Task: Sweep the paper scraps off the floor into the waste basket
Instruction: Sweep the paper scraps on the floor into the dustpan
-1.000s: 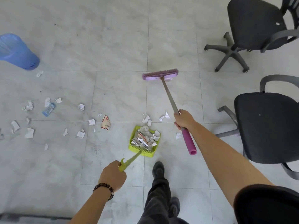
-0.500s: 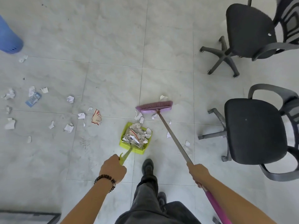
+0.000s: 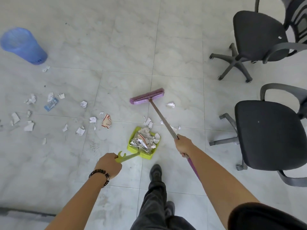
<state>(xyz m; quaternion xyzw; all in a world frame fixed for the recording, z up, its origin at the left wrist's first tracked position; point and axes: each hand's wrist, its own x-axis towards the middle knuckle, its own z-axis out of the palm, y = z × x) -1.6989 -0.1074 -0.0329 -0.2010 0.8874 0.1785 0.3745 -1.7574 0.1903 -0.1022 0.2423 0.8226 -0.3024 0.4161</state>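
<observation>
Left hand grips dustpan handle; right hand grips broom shaft. Best: pan lip flat on floor, short low strokes drawing loose scraps in.

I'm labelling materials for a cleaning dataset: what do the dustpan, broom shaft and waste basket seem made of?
Dustpan: probably moulded plastic, uniform lime green, comb-toothed back edge. Broom shaft: looks like dull grey metal tube; the purple grip sleeve may be plastic. Waste basket: translucent blue plastic, perforated near its base.
</observation>
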